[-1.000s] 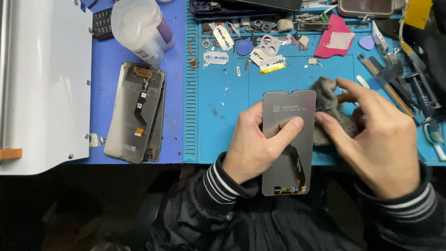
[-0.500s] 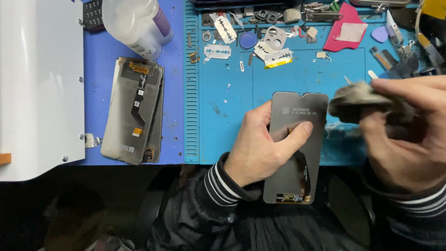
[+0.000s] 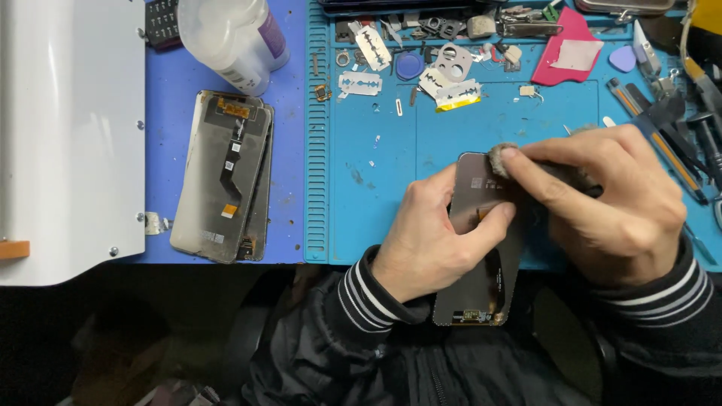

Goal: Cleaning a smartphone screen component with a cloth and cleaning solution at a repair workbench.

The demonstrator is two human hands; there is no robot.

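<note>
Cloth (image 3: 499,158) in right hand (image 3: 602,199) on phone screen (image 3: 481,289), left hand (image 3: 429,240) steadying

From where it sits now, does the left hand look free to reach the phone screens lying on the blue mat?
Probably not yet: the left hand is holding the phone screen, though nothing blocks the way to the two stacked screens.

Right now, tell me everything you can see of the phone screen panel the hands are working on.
The phone screen panel is a thin, dark grey rectangle with rounded corners, back side up, showing a dark flex cable and a small connector strip at its near end. It lies lengthwise toward the person, its far end over the blue mat, its near end past the table edge. The left hand grips its left side; the right hand presses a grey cloth on its top corner.
</note>
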